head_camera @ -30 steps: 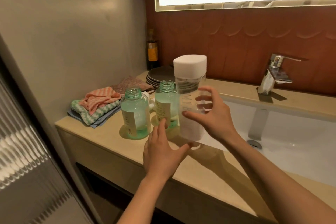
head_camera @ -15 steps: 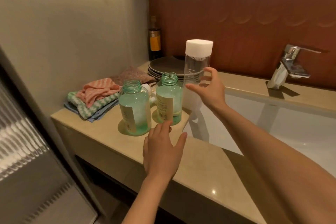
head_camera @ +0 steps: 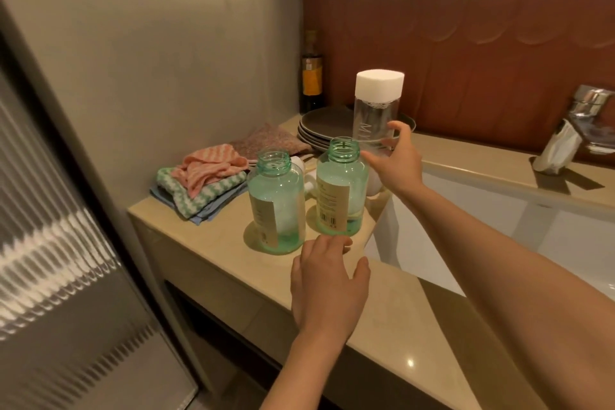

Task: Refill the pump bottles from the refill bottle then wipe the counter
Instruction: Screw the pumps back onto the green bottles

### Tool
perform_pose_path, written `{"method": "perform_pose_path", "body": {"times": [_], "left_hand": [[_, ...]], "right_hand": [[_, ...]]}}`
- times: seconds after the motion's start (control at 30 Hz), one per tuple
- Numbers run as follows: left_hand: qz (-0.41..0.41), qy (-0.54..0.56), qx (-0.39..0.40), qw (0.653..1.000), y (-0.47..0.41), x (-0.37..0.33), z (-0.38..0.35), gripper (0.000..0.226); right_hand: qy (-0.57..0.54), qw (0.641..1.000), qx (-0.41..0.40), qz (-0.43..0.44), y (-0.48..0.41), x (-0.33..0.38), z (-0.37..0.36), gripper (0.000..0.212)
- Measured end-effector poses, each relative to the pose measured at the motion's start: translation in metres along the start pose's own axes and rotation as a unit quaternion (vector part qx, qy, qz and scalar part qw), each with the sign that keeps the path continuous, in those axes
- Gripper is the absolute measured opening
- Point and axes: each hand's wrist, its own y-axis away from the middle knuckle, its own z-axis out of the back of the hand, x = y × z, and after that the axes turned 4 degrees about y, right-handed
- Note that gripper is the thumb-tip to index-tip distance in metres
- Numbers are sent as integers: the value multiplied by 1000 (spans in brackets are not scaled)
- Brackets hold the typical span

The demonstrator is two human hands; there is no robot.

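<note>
the refill bottle [head_camera: 377, 110] is held upright, long axis vertical, white cap on, just behind the sink-side pump bottle [head_camera: 341, 190]. it is grasped low on its clear wall by the curled fingers [head_camera: 397, 126] of the right hand [head_camera: 397, 166]. the left hand [head_camera: 327, 289] is kept released, holding nothing, over the desk [head_camera: 382, 309] just in front of that bottle, and is judged free for the cap. the other pump bottle [head_camera: 276, 203] stands beside it, open-necked too. cloths [head_camera: 203, 176] lie beyond, plates [head_camera: 319, 126] behind.

Stacked plates [head_camera: 317, 130], faucet [head_camera: 570, 133], possibly sauce bottle [head_camera: 311, 76]
</note>
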Motion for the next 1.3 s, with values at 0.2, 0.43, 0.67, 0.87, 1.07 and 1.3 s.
{"method": "perform_pose_path", "body": {"times": [0.2,0.43,0.67,0.87,1.07,1.3], "left_hand": [[-6,1,0,1000,0,2,-1,28],[0,120,-31,992,2,4,0,16],[24,285,-299,910,2,21,26,35],[84,240,-174,951,-30,43,49,90],[73,207,-74,973,-49,61,48,92],[83,117,-90,986,-58,80,52,98]], "right_hand": [[-5,998,59,-3,4,3,9,97],[-55,998,-24,-30,30,24,41,73],[-64,991,-35,112,69,70,63,38],[-16,988,132,76,88,74,39,91],[-52,983,169,41,95,53,21,90],[-42,984,167,43,98,47,16,85]]}}
